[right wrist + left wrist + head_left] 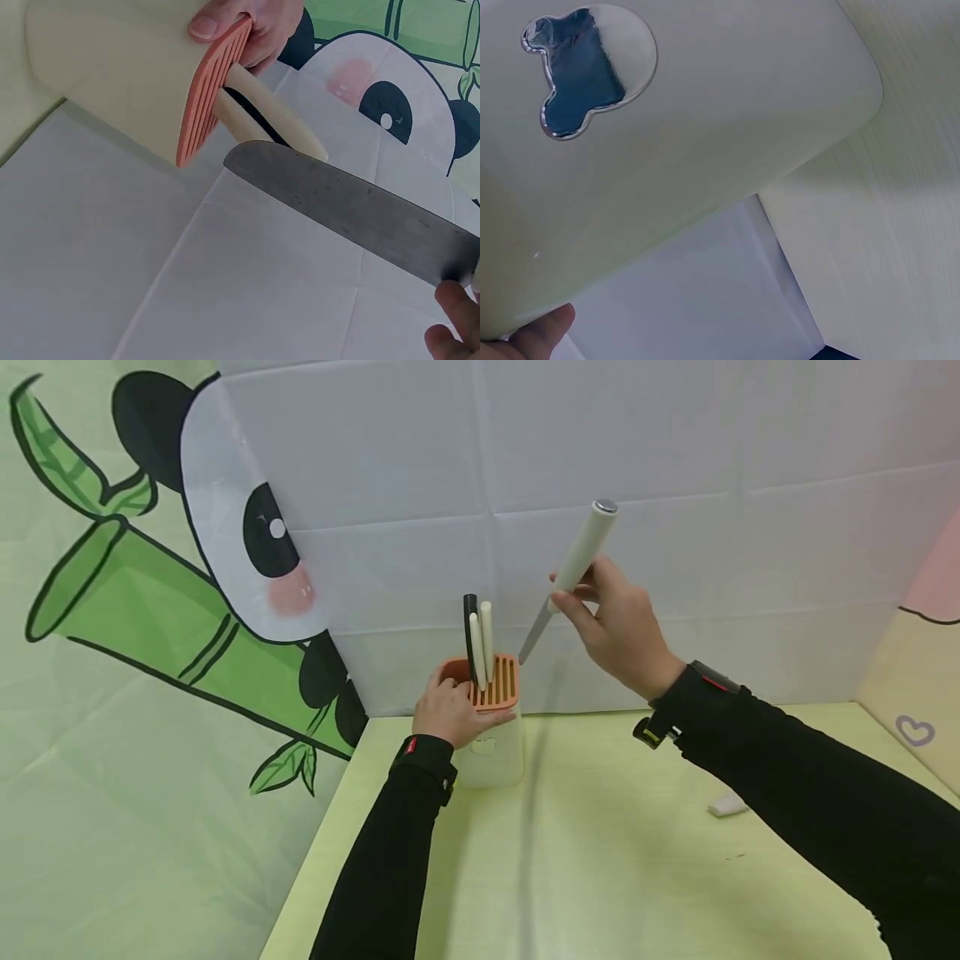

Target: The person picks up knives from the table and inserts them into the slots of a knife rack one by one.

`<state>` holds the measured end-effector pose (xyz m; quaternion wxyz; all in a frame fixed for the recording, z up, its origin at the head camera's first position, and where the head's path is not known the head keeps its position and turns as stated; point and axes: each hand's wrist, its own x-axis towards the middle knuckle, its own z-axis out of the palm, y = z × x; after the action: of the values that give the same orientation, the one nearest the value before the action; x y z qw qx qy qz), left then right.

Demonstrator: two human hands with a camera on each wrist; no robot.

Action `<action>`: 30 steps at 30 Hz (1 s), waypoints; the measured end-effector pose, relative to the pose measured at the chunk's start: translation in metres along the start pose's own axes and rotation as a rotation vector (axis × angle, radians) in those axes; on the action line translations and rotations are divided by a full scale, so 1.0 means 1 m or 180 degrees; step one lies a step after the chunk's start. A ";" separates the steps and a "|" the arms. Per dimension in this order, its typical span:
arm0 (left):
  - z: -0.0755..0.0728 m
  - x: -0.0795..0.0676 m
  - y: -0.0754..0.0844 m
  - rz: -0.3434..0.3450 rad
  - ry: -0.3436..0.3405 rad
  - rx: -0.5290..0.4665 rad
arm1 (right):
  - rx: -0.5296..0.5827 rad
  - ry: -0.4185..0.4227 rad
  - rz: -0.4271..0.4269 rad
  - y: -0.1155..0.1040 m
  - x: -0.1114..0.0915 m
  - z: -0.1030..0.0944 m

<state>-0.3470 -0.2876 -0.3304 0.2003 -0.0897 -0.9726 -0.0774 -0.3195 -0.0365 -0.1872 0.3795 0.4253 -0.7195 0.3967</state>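
Observation:
A cream knife block [491, 764] with an orange slotted top [504, 685] stands at the back of the table. My left hand [453, 714] grips it at the upper rim, thumb along the front. Two white handles [487, 631] and a black handle [469, 610] rise from the block. In my right hand [622, 631] is a kitchen knife [585, 552] with a thick white handle, pinched near where the blade begins. Its blade [345, 202] slants down toward the block, and the tip shows close to the slotted top's right edge.
Behind the block hangs a white cloth [637, 443] with a panda and bamboo printed at the left. A small white object [727, 804] lies on the pale yellow table [615, 877], partly covered by my right sleeve. A side panel [915, 693] borders the right.

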 end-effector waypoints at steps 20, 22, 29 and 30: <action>0.000 -0.004 -0.010 0.0138 0.0049 -0.0027 | 0.0028 -0.0094 0.0585 -0.016 0.011 0.037; 0.000 -0.005 -0.011 0.0126 0.0030 -0.0028 | 0.0029 -0.0127 0.0592 -0.017 0.011 0.041; -0.005 -0.009 -0.011 0.0121 -0.0046 -0.0031 | -0.0009 -0.0280 0.0697 -0.020 0.009 0.053; -0.005 -0.009 -0.011 0.0121 -0.0046 -0.0045 | -0.0021 -0.0298 0.0717 -0.021 0.009 0.054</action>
<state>-0.3388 -0.3012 -0.3306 0.1940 -0.1101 -0.9715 -0.0798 -0.3147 -0.0943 -0.1958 0.2998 0.3586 -0.7810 0.4142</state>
